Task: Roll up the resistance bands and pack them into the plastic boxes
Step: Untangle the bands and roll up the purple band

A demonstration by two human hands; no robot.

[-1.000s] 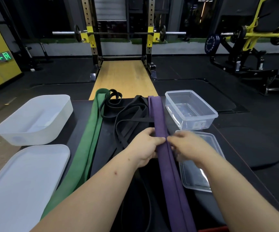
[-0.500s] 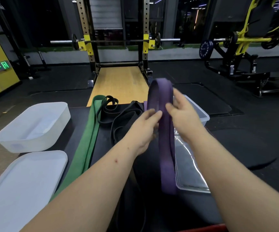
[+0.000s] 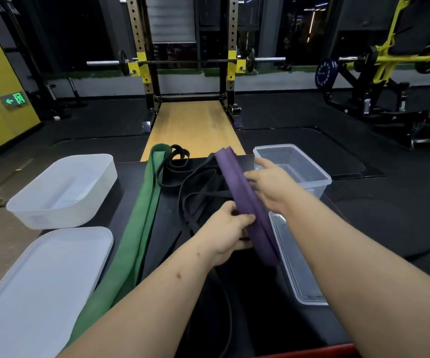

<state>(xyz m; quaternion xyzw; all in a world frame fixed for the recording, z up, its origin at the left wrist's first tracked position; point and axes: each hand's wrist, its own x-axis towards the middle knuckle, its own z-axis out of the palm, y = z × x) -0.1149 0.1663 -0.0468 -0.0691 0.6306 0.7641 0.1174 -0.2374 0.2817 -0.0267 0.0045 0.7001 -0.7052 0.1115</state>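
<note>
Purple band [image 3: 236,184]: doubled over on itself and lifted clear of the table [image 3: 260,319]. It slants from its far end beside the clear box [image 3: 309,171] down toward the person, passing over the edge of the clear lid [image 3: 294,267].
Left hand [image 3: 230,228]: clenched round the band's lower-middle stretch, probably as the anchor from which a roll can start.
Right hand [image 3: 273,187]: against the band's right edge higher up, forefinger stretched out. It is blurred, so it cannot be told whether it pinches or merely steadies.
Green band [image 3: 136,228]: flat and full length along the table, left of the others.
Black bands [image 3: 196,192]: loose loops between green and purple (partly under the hands).
White box [image 3: 53,218] and white lid [image 3: 41,280]: left side, box beyond lid.
Layout, as judged: open boxes flank the bands so a finished roll drops straight in.
Progress, as judged: both boxes show nothing inside, and rolling has barely begun.
</note>
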